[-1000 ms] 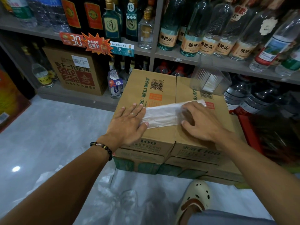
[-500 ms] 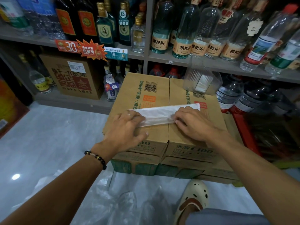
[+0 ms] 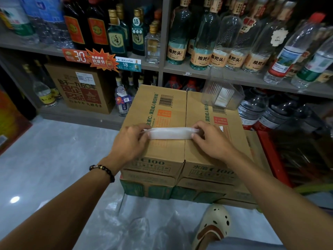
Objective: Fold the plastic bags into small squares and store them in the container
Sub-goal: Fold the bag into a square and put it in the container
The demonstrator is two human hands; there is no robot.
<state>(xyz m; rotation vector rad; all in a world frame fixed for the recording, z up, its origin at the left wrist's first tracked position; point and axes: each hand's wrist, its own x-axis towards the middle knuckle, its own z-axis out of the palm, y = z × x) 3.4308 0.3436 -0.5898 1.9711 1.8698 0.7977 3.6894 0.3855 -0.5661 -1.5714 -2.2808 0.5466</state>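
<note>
Below, we label what the head view shows.
Plastic bag: we see the plastic bag (image 3: 170,133) folded into a long narrow strip, lying crosswise on top of the cardboard box (image 3: 162,109), over the seam between its two flaps.
Left hand: our left hand (image 3: 128,142) pinches the strip's left end, fingers curled round it; a beaded bracelet (image 3: 102,171) sits on the wrist.
Right hand: our right hand (image 3: 210,139) pinches the strip's right end between thumb and curled fingers.
Container: we find the clear plastic container (image 3: 222,95) at the far right corner of the box top, well apart from the strip, with pale folded material inside; we cannot tell what it is.
Box stack: the top box rests on further cartons (image 3: 149,186) beneath it.
Floor: loose clear plastic bags (image 3: 137,226) lie on the grey floor beside a cream perforated shoe (image 3: 215,226).
Background: shelves (image 3: 198,73) behind the box carry glass bottles (image 3: 203,42) and orange price tags (image 3: 90,57).
</note>
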